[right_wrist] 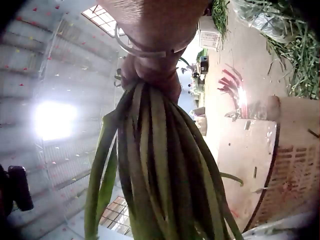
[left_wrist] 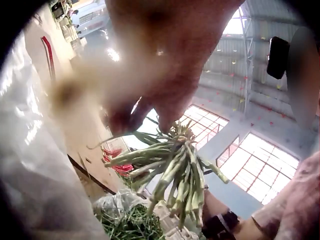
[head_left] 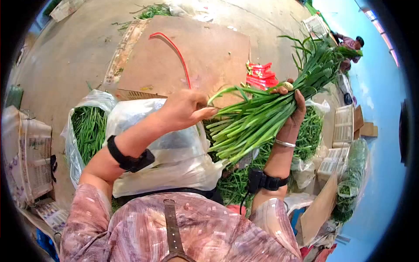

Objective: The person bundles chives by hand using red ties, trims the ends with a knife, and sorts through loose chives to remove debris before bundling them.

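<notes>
Tan workroom floor (head_left: 78, 56), right hand (head_left: 297, 102) grasping a bundle of green stalks (head_left: 266, 115), raised, left hand (head_left: 185, 110) curled near the stalk ends (head_left: 222, 142), whether pinching cannot be told, white bag (head_left: 161, 159) standing before a brown board (head_left: 209, 52), red strip (head_left: 177, 53) thereon, bagged greens (head_left: 89, 131) either side.

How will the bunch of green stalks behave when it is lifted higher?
The bunch of green stalks will probably sag at its leafy end, where thin leaves curve. Its outer stalks may slip loose, since they fan apart beyond the right hand.
</notes>
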`<state>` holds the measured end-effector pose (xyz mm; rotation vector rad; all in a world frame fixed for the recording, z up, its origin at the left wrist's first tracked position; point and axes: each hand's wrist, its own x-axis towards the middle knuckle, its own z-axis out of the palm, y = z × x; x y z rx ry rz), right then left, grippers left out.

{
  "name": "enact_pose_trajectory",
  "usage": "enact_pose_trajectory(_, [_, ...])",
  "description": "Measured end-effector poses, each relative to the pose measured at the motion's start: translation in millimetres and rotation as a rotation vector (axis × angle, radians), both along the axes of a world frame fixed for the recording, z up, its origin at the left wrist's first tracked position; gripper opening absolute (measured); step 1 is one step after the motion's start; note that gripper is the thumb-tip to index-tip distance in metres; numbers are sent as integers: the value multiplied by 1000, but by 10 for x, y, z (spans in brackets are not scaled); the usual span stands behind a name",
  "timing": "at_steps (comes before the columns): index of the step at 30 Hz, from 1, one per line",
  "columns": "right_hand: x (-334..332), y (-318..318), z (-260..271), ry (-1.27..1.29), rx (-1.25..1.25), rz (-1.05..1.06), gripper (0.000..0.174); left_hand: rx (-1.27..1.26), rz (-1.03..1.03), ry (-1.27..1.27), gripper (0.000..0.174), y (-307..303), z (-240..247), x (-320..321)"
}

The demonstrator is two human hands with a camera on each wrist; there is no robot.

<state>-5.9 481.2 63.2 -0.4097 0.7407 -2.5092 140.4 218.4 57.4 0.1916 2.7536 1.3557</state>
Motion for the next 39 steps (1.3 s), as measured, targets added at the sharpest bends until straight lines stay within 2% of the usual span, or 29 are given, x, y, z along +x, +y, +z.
enact_pose_trajectory(1, [-12, 54, -76, -52, -7, -23, 34, -132, 133, 72, 38, 110, -5, -47])
enact_pose_trajectory(2, [-26, 111, -137, -83, 50, -69, 35, -129, 124, 65, 38, 217, -15, -96])
enact_pose_trajectory(4, [27, 156, -130, -51, 107, -102, 36, -300, 235, 486, 39, 417, -28, -203])
enact_pose_trajectory(5, [46, 168, -120, -13, 167, -121, 36, -297, 228, 485, 39, 525, -66, -272])
enact_pose_trajectory(7, [70, 194, -131, -29, 189, -148, 37, -120, 167, 295, 40, 741, -148, -392])
enact_pose_trajectory(8, [65, 197, -122, 4, 200, -163, 37, -63, 156, 236, 34, 837, -184, -404])
enact_pose_trajectory(9, [79, 216, -114, 34, 212, -183, 38, -60, 143, 238, 34, 914, -244, -426])
enact_pose_trajectory(11, [83, 302, -103, 26, 226, -226, 36, 270, 202, 282, 32, 1080, -453, -460])
enact_pose_trajectory(12, [72, 369, -116, 35, 253, -231, 35, 398, 201, 264, 23, 1147, -503, -469])
enact_pose_trajectory(13, [70, 427, -129, 43, 280, -235, 34, 401, 189, 260, 23, 1190, -554, -472])
enact_pose_trajectory(15, [91, 515, -137, 50, 268, -269, 34, 569, 158, 266, 19, 1229, -618, -469])
enact_pose_trajectory(19, [133, 690, -178, 25, 180, -269, 32, 556, 140, 246, 15, 1391, -610, -462])
enact_pose_trajectory(20, [118, 750, -225, 34, 194, -248, 33, 623, 198, 200, 13, 1468, -601, -471])
enact_pose_trajectory(23, [159, 824, -251, 56, 213, -248, 34, 647, 163, 140, 10, 1537, -661, -509])
enact_pose_trajectory(25, [181, 882, -267, -9, 211, -270, 35, 579, 135, 173, 12, 1532, -608, -466])
enact_pose_trajectory(27, [202, 940, -267, -24, 166, -303, 34, 933, 217, 155, 8, 1537, -607, -447])
enact_pose_trajectory(28, [221, 965, -257, -48, 119, -322, 33, 1185, 227, 65, 6, 1548, -554, -428])
enact_pose_trajectory(29, [228, 1005, -242, -71, 71, -340, 31, 1179, 215, -72, 7, 1453, -533, -408])
enact_pose_trajectory(31, [208, 1104, -302, -61, 73, -376, 32, 1532, 207, -106, 8, 1431, -531, -365])
enact_pose_trajectory(35, [214, 1257, -350, -117, -11, -388, 32, 1648, 155, -223, 7, 1156, -745, -289])
enact_pose_trajectory(37, [199, 1373, -338, -41, 15, -432, 32, 1808, 191, -289, 6, 973, -892, -228])
enact_pose_trajectory(38, [201, 1440, -302, -47, 26, -457, 31, 1805, 195, -293, 6, 845, -1016, -187])
enact_pose_trajectory(39, [193, 1510, -279, -58, 32, -469, 32, 1660, 235, -334, 9, 738, -1064, -160])
